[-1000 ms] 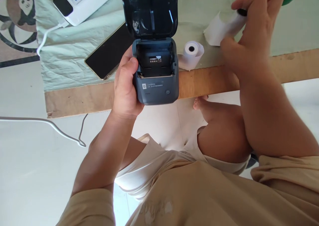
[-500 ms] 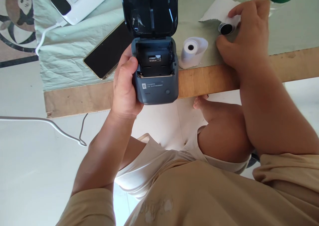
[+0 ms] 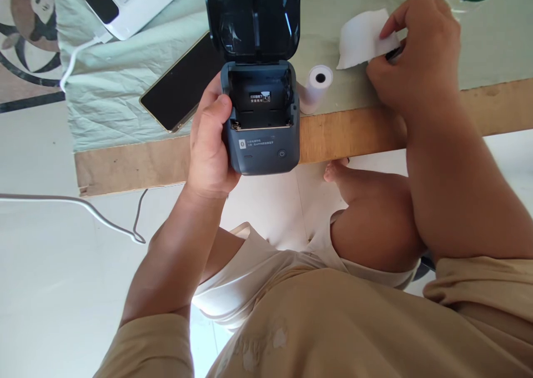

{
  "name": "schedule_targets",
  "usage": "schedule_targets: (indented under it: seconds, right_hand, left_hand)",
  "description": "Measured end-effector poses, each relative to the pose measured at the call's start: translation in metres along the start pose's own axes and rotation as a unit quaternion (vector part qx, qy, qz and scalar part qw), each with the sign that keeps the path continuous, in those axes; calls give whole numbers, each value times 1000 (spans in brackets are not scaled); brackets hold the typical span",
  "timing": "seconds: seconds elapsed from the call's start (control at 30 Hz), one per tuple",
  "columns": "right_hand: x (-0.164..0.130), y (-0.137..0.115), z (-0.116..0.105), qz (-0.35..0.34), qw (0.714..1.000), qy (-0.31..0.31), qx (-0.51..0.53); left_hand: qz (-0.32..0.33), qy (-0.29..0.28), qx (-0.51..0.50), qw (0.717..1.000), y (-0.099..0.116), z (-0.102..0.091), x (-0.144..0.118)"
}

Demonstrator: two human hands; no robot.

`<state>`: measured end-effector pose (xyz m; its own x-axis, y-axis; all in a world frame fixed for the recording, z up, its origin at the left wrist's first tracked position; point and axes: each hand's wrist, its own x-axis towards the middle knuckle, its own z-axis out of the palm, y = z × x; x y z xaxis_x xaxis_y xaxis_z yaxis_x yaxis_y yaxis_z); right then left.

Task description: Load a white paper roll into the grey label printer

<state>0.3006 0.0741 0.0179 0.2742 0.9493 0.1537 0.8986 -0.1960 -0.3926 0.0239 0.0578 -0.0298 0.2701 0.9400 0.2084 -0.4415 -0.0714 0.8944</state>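
Printer [image 3: 262, 120] is held nearest, clamped in the left hand [image 3: 210, 145] over the near edge of the desk [image 3: 353, 134], its lid raised and the empty paper bay turned upward. Just right of it and slightly farther, a full paper roll [image 3: 317, 84] lies on the cloth, its core end turned near. Farther right, the right hand [image 3: 420, 56] is closed in a pinch grip on a nearly spent roll [image 3: 361, 45], whose loose paper tail trails left, toward the open bay.
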Motion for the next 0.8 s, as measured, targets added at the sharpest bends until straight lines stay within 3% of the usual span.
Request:
schedule_targets:
  seconds: [0.27, 0.43, 0.53, 0.63, 0.73, 0.8]
  right_hand:
    - [-21, -9, -4, -67, 975, 18, 209]
    - [-14, -10, 2, -87, 913, 78, 390]
    - [-12, -8, 3, -123, 877, 107, 452]
    - [-13, -9, 4, -180, 846, 118, 488]
    - [-20, -17, 3, -209, 810, 101, 538]
    - [-30, -27, 0, -211, 795, 64, 566]
  left_hand:
    - [-14, 17, 25, 999, 3, 5, -4]
    - [19, 50, 77, 996, 1, 8, -6]
    - [21, 77, 137, 987, 5, 14, -8]
    - [48, 70, 201, 976, 16, 22, -10]
    - [89, 51, 289, 952, 28, 25, -13]
    - [80, 69, 348, 932, 34, 22, -16]
